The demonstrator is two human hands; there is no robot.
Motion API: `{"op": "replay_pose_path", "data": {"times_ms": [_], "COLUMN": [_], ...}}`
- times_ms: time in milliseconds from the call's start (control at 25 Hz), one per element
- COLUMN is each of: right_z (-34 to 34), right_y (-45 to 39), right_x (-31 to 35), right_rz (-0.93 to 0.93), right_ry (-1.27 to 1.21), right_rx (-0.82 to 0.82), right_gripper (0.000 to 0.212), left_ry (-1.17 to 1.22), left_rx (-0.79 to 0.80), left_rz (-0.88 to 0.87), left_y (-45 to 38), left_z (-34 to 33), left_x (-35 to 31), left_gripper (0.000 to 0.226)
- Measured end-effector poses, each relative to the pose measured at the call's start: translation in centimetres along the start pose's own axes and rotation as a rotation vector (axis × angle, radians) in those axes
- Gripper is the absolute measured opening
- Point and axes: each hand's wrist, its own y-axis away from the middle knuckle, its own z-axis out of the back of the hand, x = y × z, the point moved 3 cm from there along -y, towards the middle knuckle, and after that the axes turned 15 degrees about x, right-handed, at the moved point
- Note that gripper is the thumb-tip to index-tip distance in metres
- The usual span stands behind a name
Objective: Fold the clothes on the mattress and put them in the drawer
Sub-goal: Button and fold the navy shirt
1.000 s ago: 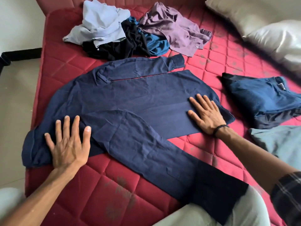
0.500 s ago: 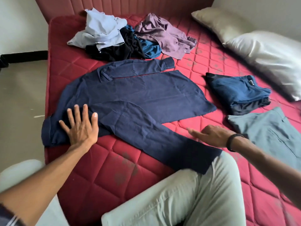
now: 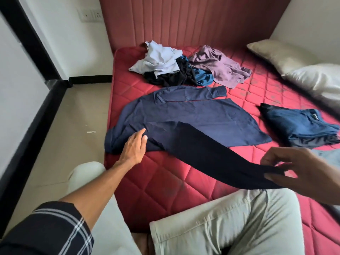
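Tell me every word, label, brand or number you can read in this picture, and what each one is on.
No text here can be read.
Folded blue garment: a small dark tag near its top edge carries pale marks, too small and blurred to read.
Wall switch plate: only tiny marks, no readable lettering.
Navy shirt, the pile of unfolded clothes and the pillows: no print shows.
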Motion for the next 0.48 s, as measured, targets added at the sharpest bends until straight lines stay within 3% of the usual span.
{"op": "replay_pose_path", "data": {"times_ms": [80,200,320,400,480], "right_z": [1.1,2.2,3.5,3.7,3.4], "right_y": [1.1,2.1,1.9,1.4,1.1], "right_x": [2.7,4.5,4.3,3.2,2.1], "right_rz": [0.108,0.157,0.004,-0.116,-0.231], "right_ry": [0.051,-0.001,-0.272,-0.524,-0.757], "right_rx": [-0.016,-0.035,-0.149,-0.278,-0.304], "right_gripper": [0.05,0.047,0.022,0.021,0.033], "left_ry": [0.124,0.112,0.091,0.077,0.007], "left_rx": [-0.056,0.037,0.168,0.223,0.258], "left_rz": [0.066,0.179,0.237,0.227,0.196], "left_y": [-0.6,-1.9,-3.0,-3.2,-3.6], "left_z": [2.0,4.1,4.5,4.4,3.9], "left_x": [-0.3,-1.0,-1.0,-0.5,0.5], "left_gripper": [0.049,0.079,0.095,0.097,0.096]}}
